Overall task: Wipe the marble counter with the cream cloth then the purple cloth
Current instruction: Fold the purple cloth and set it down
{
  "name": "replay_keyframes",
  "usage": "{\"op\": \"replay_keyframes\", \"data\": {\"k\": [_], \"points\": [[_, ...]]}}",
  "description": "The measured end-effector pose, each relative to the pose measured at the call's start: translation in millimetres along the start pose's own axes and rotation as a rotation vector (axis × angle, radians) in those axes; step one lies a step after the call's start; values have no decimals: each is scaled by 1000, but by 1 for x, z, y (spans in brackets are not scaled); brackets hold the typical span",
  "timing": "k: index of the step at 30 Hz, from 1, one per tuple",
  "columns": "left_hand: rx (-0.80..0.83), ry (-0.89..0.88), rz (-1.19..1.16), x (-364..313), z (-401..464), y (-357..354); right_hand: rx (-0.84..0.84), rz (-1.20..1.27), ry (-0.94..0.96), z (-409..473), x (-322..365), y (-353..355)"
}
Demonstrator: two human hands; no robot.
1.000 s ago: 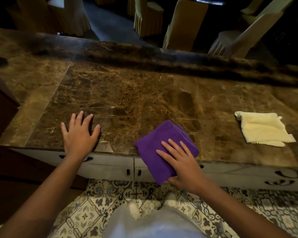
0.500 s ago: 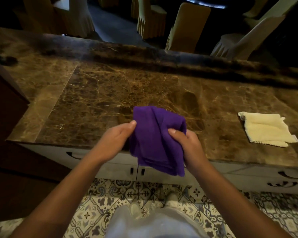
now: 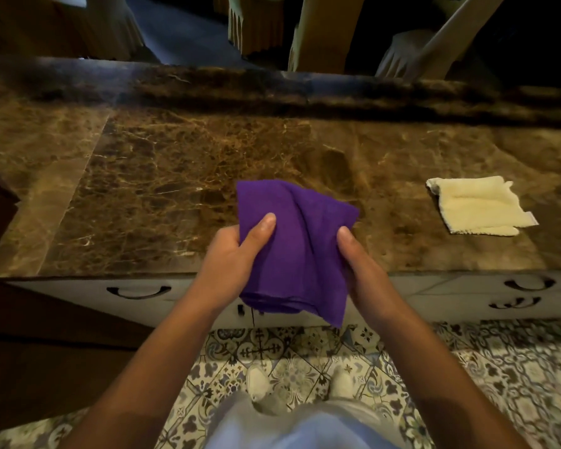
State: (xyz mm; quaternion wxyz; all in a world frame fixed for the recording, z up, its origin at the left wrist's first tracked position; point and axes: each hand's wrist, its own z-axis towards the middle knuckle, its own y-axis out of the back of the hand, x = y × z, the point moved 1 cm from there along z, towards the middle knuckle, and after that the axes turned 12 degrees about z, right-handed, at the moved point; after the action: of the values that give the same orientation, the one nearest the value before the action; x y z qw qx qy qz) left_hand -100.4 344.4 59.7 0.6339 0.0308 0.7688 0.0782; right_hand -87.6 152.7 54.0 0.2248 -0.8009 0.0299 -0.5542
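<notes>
The marble desk [image 3: 182, 189] stretches wide and bare, the cream cloth [image 3: 476, 205] lying folded toward its right end. The purple cloth [image 3: 298, 247] hangs off the front edge, light and limp, so it wants gathering; the left hand [image 3: 234, 264] and right hand [image 3: 360, 264] pinch its sides.

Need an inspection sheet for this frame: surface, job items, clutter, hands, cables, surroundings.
Surface: brown veined marble counter, bare apart from one cloth.
Job's things: crumpled purple cloth held up off the counter's front edge; folded cream cloth lying flat at right.
Clutter: nothing seen.
Grippers: left hand and right hand both grip the purple cloth.
Cables: nothing seen.
Surroundings: white drawers with dark handles, patterned floor tiles, covered chairs beyond.
</notes>
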Motion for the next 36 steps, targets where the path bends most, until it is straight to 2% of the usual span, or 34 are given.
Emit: {"op": "replay_keyframes", "data": {"k": [6, 10, 12, 17, 21, 25, 27, 32, 36], "points": [[174, -12, -107, -25, -10, -68, -101, 125, -23, -38, 8, 50], [216, 28, -46, -33, -12, -120, -286, 265, -7, -70, 21, 99], [252, 20, -14, -34, -15, -149, -317, 337, -1, -88, 28, 126], [286, -16, 6, -38, -27, -223, -306, 197, 99, -134, 51, 187], [271, -43, 66, -35, -44, -283, -338, 99, 104, -172, 56, 244], [267, -75, 62, -38, -57, -339, -298, 55, 106, -202, 66, 286], [268, -73, 63, -43, -58, -362, -350, 20, 123, -208, 75, 304], [393, -164, 184, -43, -47, -406, -461, 120, 174, -200, 93, 358], [374, -170, 286, -32, -25, -435, -506, 122, 171, -182, 100, 397]]}}
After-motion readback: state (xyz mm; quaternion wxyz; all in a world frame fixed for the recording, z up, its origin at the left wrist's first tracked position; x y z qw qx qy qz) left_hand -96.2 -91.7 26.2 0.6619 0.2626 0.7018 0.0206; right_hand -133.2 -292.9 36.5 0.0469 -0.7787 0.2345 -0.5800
